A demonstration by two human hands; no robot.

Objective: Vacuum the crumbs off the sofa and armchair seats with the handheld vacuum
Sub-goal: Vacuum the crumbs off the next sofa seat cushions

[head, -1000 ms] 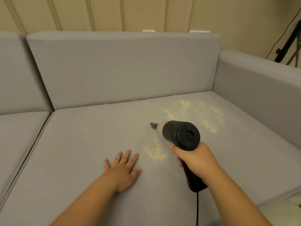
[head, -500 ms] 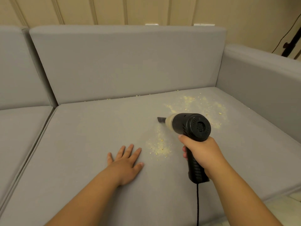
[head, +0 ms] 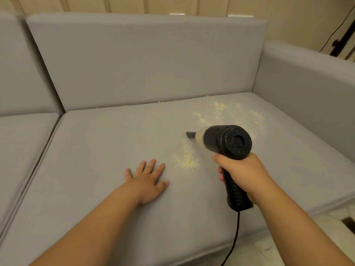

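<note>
- Firmly, the right hand point(head: 245, 174) wraps the ribbed black handle of the handheld vacuum point(head: 226, 143), fingers curled round its front and the thumb lying up against the base of the motor housing.
- That forearm comes in from the lower right corner, wrist a little bent, so the handle slopes down toward the person and the barrel points away and to the left.
- From the bottom of the handle a black power cord point(head: 235, 235) hangs down over the front edge of the seat and leaves the view at the lower edge.
- At the barrel's far end sits a pale translucent dust cup, and beyond it a short dark nozzle point(head: 190, 134) held low over the seat cushion point(head: 107, 150); whether its tip touches the fabric cannot be told.
- What the dust cup holds cannot be made out.
- Just below and beside the nozzle lies a patch of yellowish crumbs point(head: 186, 160), between the two hands.
- A wider, thinner scatter of crumbs point(head: 228, 112) spreads behind the vacuum toward the back right corner of the seat, and a thin line of them runs along the seam under the back cushion point(head: 146, 58).
- The left hand point(head: 147, 178) lies flat on the seat, palm down, fingers straight and slightly spread, holding nothing, near the closer patch but apart from it.
- The grey sofa's armrest point(head: 307, 81) rises on the right; a second seat cushion point(head: 21, 143) adjoins on the left.
</note>
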